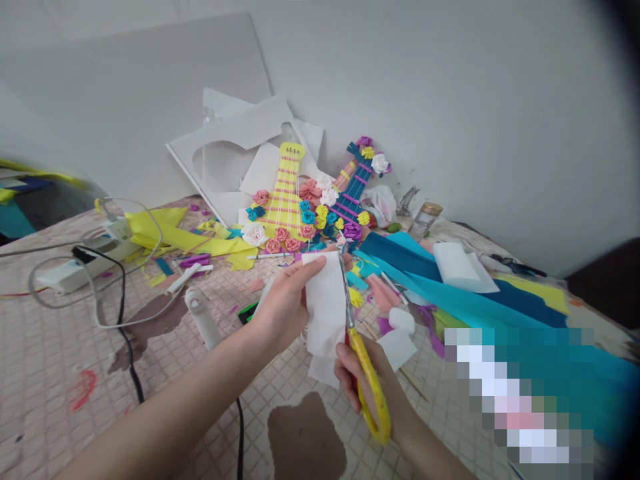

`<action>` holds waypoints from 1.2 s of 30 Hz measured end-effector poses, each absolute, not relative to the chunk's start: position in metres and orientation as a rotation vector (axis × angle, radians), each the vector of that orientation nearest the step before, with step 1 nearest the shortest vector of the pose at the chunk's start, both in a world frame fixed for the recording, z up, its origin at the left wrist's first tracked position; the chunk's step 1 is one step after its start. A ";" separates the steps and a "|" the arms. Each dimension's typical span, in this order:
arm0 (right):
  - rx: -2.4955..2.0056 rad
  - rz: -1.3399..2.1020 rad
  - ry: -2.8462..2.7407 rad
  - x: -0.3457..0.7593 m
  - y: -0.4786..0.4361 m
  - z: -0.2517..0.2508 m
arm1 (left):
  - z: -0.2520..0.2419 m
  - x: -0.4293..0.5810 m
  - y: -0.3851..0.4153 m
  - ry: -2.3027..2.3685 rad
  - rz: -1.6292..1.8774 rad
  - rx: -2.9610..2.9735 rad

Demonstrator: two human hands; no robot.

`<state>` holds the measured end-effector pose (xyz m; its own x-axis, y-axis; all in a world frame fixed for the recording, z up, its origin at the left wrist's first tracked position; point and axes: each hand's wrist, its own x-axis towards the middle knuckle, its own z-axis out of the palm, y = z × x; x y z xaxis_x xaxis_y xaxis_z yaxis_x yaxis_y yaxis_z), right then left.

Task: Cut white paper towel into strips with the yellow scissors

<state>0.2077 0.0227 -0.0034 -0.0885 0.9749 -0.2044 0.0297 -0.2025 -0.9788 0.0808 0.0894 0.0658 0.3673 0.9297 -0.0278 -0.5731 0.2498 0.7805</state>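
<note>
My left hand (pixel 285 300) pinches a folded strip of white paper (pixel 326 307) near its top, thumb in front. Yellow-handled scissors (pixel 367 383) are in my right hand (pixel 367 373), with fingers through the loops. The metal blades point up along the paper's right edge; whether they have cut into it I cannot tell. Behind my hands a yellow paper guitar (pixel 285 193) with strings and paper flowers leans upright. To its right stands a blue one (pixel 356 183) with purple bands, also trimmed with flowers.
A white glue gun (pixel 203 317) lies left of my hands, near a power strip (pixel 75 267) with trailing cords. Blue crepe paper (pixel 430 280), a white roll (pixel 455 265) and a glass jar (pixel 427 217) are at right. Cut board (pixel 230 120) leans against the wall.
</note>
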 end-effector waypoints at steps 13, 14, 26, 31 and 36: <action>-1.235 1.425 -1.214 0.210 0.023 -0.011 | 0.065 0.082 0.090 0.493 1.107 0.774; -1.229 1.424 -1.221 0.210 0.023 -0.011 | 0.065 0.082 0.090 0.492 1.111 0.769; -1.266 1.420 -1.232 0.209 0.023 -0.009 | 0.065 0.083 0.090 0.511 1.126 0.765; -1.270 1.412 -1.244 0.209 0.023 -0.010 | 0.065 0.083 0.090 0.509 1.123 0.769; -1.289 1.409 -1.259 0.209 0.023 -0.009 | 0.065 0.083 0.091 0.502 1.122 0.758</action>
<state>0.2087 0.0229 -0.0086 -0.1305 0.9785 -0.1600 0.0498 -0.1547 -0.9867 0.0832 0.0906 0.0650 0.3673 0.9300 0.0114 -0.6111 0.2321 0.7568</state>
